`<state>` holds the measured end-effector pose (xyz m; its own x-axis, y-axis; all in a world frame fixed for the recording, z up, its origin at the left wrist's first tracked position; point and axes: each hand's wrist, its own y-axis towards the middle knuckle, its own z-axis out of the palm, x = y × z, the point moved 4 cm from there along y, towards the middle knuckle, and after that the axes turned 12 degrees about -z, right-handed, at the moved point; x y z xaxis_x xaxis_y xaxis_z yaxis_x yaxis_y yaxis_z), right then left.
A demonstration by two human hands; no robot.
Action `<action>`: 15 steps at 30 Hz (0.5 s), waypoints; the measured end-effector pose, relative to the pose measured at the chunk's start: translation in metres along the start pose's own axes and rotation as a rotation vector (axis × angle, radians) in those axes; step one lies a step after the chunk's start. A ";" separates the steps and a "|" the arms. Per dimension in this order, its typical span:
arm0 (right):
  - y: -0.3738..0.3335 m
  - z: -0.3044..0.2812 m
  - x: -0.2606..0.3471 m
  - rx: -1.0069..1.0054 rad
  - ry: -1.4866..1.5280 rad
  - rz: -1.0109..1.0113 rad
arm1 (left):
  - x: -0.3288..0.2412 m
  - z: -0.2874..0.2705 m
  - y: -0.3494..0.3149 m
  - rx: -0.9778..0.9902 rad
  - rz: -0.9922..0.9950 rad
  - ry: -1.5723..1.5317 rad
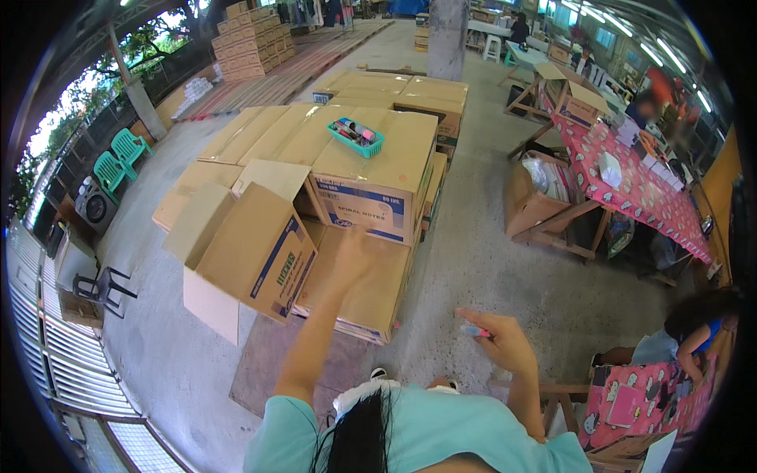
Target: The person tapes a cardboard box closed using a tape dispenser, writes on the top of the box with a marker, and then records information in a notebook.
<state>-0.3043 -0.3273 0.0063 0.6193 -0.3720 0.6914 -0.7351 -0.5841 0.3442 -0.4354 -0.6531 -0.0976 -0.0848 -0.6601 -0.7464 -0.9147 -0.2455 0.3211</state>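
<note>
My left hand [359,251] reaches forward, smeared by motion, in front of the printed side of a closed brown carton [374,206]; whether it touches the carton I cannot tell. Below it lies the top of another carton [351,288]. An open-flapped carton [248,252] stands tilted just left of my left forearm. Over the floor to the right, my right hand [505,340] is closed around a slim pen-like marker [475,330], pink and pale blue. On the carton stack sits a green plastic basket [355,137] with several markers or similar small items inside.
More taped cartons [252,132] form the stack. At right stands a table with a pink patterned cover [607,173], an open box [579,102] on it. A concrete pillar [448,39] rises behind. Another person [698,339] sits at the lower right. Green chairs [130,147] stand far left.
</note>
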 end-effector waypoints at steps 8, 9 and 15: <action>0.113 0.011 -0.047 0.148 0.076 0.043 | 0.095 -0.015 0.265 -0.154 -0.342 -0.110; 0.124 0.008 -0.061 0.163 0.072 0.061 | 0.100 -0.011 0.289 -0.196 -0.380 -0.032; 0.200 -0.021 -0.139 0.242 0.030 0.071 | 0.142 -0.005 0.395 -0.354 -0.539 0.334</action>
<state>-0.5428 -0.3775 -0.0078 0.5574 -0.3985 0.7284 -0.6865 -0.7146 0.1344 -0.8066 -0.8475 -0.0744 0.5187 -0.5498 -0.6547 -0.6075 -0.7758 0.1702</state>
